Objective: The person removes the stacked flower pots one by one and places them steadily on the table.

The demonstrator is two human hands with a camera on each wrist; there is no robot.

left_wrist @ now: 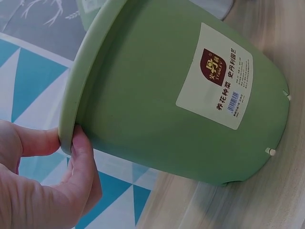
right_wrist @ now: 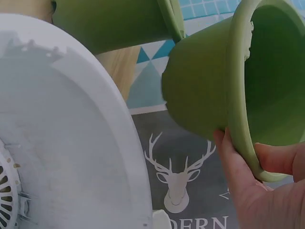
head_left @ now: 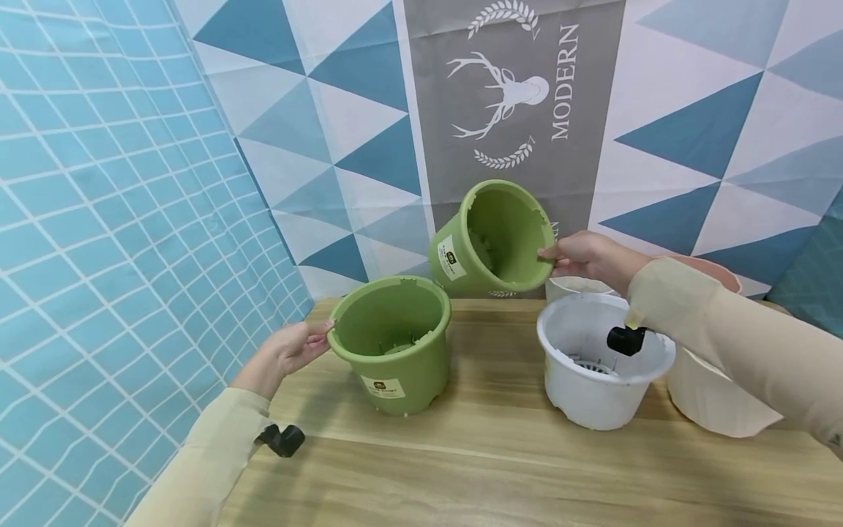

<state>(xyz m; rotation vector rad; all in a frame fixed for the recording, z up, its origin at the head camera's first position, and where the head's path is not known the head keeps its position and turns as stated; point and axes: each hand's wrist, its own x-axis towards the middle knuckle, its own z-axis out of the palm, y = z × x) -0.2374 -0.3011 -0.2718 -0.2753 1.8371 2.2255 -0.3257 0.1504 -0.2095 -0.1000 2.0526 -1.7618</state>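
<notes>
On the wooden table stands a larger green flowerpot (head_left: 402,373) with a white label, its mouth facing up. My left hand (head_left: 293,350) pinches its left rim between thumb and fingers, which the left wrist view shows closely. A smaller green flowerpot (head_left: 454,249) is tilted in the air behind and to the right of it, mouth turned toward me. My right hand (head_left: 589,256) grips that pot's right rim, thumb inside and fingers outside in the right wrist view. Whether the two green pots touch cannot be told.
A white flowerpot (head_left: 593,406) with a slotted bottom stands on the table (head_left: 500,468) below my right forearm. Behind it are another white pot (head_left: 579,285) and a pinkish pot (head_left: 714,271), partly hidden by the sleeve. Patterned cloth (head_left: 356,88) hangs at the back, blue grid cloth (head_left: 99,219) at left.
</notes>
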